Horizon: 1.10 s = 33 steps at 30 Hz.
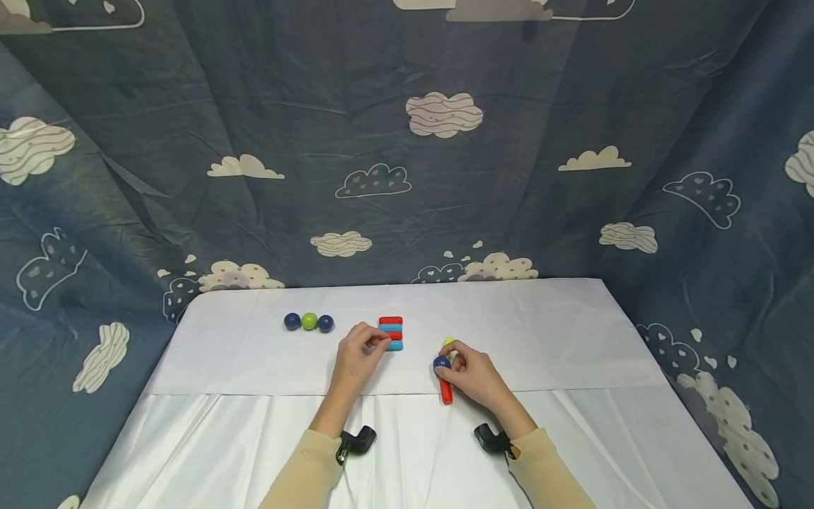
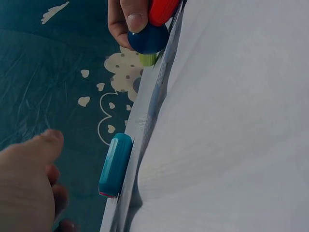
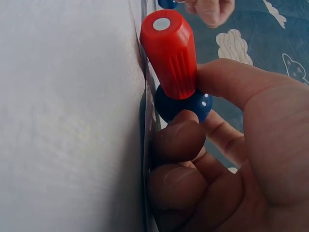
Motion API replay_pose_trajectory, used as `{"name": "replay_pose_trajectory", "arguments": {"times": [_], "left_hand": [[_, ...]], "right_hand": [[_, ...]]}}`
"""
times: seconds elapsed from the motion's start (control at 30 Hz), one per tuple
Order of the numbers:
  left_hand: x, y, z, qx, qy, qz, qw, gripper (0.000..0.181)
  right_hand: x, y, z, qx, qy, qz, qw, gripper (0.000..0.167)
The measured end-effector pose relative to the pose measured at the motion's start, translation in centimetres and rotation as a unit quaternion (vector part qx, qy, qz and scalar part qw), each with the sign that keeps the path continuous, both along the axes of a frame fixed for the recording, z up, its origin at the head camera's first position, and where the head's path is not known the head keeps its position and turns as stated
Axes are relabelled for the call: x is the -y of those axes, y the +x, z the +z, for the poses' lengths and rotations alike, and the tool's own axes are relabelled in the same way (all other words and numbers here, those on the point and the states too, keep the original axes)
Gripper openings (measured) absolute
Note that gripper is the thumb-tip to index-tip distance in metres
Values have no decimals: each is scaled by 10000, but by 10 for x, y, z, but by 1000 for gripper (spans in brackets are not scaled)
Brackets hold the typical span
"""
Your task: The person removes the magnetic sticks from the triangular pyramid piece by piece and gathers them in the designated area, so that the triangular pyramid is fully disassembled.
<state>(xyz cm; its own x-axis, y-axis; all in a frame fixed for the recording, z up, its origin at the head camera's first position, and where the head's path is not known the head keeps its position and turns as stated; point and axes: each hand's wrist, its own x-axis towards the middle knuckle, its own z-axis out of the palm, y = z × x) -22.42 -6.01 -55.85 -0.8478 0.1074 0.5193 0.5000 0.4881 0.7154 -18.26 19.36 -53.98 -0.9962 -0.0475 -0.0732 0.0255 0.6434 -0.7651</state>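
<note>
My right hand (image 1: 473, 375) pinches a dark blue ball (image 1: 441, 363) between thumb and fingers. A red stick (image 1: 446, 391) extends from the ball toward me, its near end facing the right wrist view, and a yellow-green piece (image 1: 449, 341) shows beyond it, partly hidden by the fingers. Just left of several red and light blue sticks (image 1: 390, 321), laid one behind another, is my left hand (image 1: 357, 357). Its fingertips reach their left ends in the head view. In the left wrist view this hand (image 2: 29, 179) stands apart from a teal stick (image 2: 115, 165), nothing visible in its fingers.
Two dark blue balls (image 1: 292, 322) with a green ball (image 1: 309, 321) between them form a row at the back left of the white-covered table (image 1: 540, 325). A dark patterned curtain (image 1: 375, 219) hangs behind and at both sides.
</note>
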Motion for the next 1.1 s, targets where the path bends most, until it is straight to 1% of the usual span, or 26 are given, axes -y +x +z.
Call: {"name": "replay_pose_trajectory", "arguments": {"times": [0.07, 0.13, 0.2, 0.23, 0.27, 0.33, 0.37, 0.43, 0.57, 0.67, 0.77, 0.9, 0.97, 1.1], "left_hand": [[-1, 1, 0, -44, 41, -406, 9992, 8], [-3, 3, 1, 159, 34, -855, 9962, 7], [-5, 5, 2, 526, -97, -1299, 9901, 5], [-7, 7, 2, 768, -210, -1490, 9856, 6], [-8, 8, 3, 994, -337, -1657, 9806, 7], [-11, 11, 3, 1357, -594, -1871, 9711, 8], [-12, 12, 3, 1491, -705, -1923, 9674, 10], [-14, 13, 3, 1648, -833, -1905, 9641, 12], [-16, 13, 5, 1773, -843, -1740, 9650, 21], [-16, 12, 6, 1857, -904, -1752, 9626, 29], [-16, 11, 5, 1825, -1009, -1788, 9615, 37], [-16, 12, 4, 1686, -1097, -1792, 9630, 42], [-17, 12, 5, 1685, -1105, -1792, 9630, 42], [-17, 13, 6, 1677, -1133, -1779, 9630, 38]], "right_hand": [[1, 0, 1, -23, 39, -6, 10000, 27], [1, 0, 1, -68, 112, 28, 9999, 26], [1, 1, 0, -127, 178, 89, 9997, 26], [1, 1, 0, -151, 205, 126, 9996, 25], [1, 1, 0, -179, 237, 171, 9994, 25], [1, 2, 0, -208, 321, 260, 9989, 24], [1, 3, 0, -222, 362, 318, 9986, 24], [1, 4, 1, -255, 487, 463, 9974, 24], [1, 6, 4, -323, 783, 894, 9924, 25], [1, 8, 6, -377, 917, 1229, 9875, 27], [-1, 9, 7, -425, 948, 1555, 9824, 28], [-3, 9, 8, -373, 937, 1890, 9768, 29], [-3, 9, 8, -329, 915, 1955, 9759, 32], [-4, 8, 9, -201, 835, 1924, 9776, 37]]}}
